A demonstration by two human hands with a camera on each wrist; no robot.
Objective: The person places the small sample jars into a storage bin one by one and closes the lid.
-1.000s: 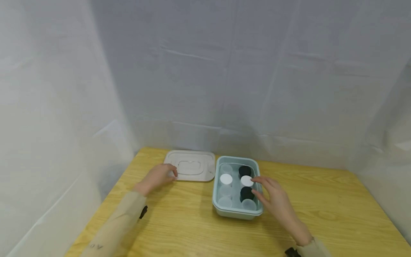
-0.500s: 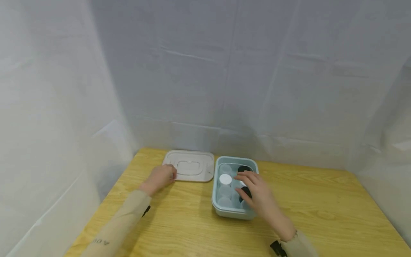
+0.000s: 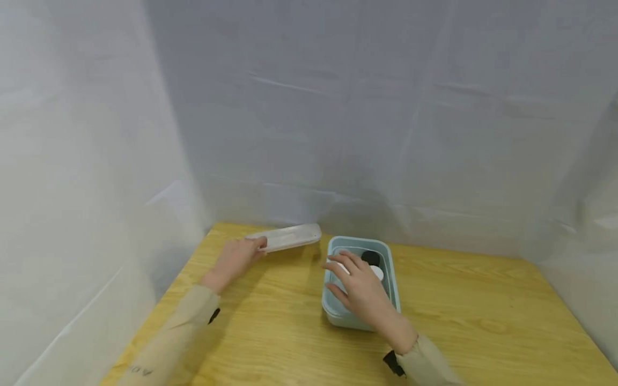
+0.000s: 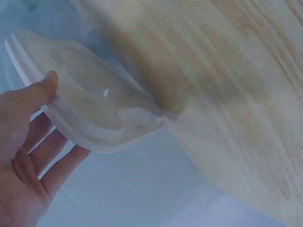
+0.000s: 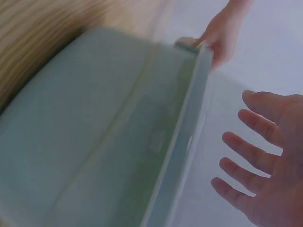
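My left hand [image 3: 237, 258] grips the white lid [image 3: 288, 237], lifted off the wooden counter [image 3: 270, 321] at a tilt. My right hand [image 3: 359, 289] hovers, fingers spread, over the pale green box [image 3: 333, 316] of small capped jars.

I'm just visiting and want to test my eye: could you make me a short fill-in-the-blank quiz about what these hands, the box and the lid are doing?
1. The left hand holds the white lid lifted off the ____.
2. The right hand hovers, fingers spread, over the pale green ____.
3. The small jars inside the box have white or ____ caps.

Missing words: table; box; black
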